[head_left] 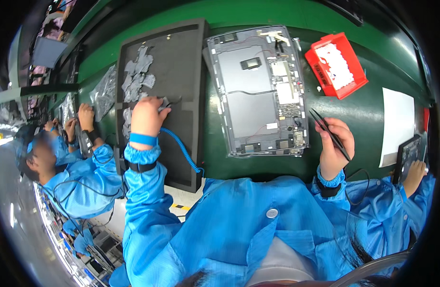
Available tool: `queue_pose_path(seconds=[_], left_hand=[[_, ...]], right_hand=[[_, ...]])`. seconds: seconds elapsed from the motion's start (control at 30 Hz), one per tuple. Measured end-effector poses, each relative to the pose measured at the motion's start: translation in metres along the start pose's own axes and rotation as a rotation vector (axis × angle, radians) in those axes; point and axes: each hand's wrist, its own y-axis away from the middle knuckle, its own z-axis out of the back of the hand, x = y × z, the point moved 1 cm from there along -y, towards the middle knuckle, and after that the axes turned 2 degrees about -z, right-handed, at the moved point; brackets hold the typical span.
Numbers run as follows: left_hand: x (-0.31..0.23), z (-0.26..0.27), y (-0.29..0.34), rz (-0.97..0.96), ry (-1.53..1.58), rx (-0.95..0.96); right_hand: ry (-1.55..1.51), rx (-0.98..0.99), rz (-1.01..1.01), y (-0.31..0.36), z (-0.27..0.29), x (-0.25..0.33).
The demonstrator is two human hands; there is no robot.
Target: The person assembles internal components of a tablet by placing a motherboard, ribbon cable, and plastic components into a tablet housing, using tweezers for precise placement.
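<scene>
My left hand (147, 116) is over the dark foam tray (181, 138), its thumb and fingers pinched on a small grey piece (165, 102). Several crumpled-looking flat grey pieces (137, 71) lie in the tray beside and beyond that hand. My right hand (335, 148) grips black tweezers (331, 135), their tips pointing up and left. Between my hands lies a stack of flat grey device housings (251, 112), apparently laptop-sized. The top one is open, showing a circuit board, thin cables and a small dark rectangular part (251, 63). Neither hand touches the stack.
A red bin (327, 91) of small white pieces stands at the far right, with a white sheet (397, 122) beyond. A blue coiled cord (181, 148) runs from my left wristband. Co-workers in blue sit on both sides; one's hand (413, 177) holds a dark device. Clear plastic bags (105, 93) lie left.
</scene>
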Motion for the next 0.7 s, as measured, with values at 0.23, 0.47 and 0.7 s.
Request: queue_pose_path(seconds=[0.23, 0.47, 0.7], left_hand=[[-0.018, 0.024, -0.012, -0.020, -0.142, -0.366], [-0.093, 0.052, -0.100, -0.117, 0.722, -0.196], [-0.167, 0.019, -0.164, -0.142, 1.240, 0.166]], right_hand=[[-0.179, -0.036, -0.144, -0.050, -0.043, 0.013], [0.107, -0.071, 0.074, -0.073, -0.057, -0.033], [0.266, -0.055, 0.207, -0.079, -0.064, -0.030]])
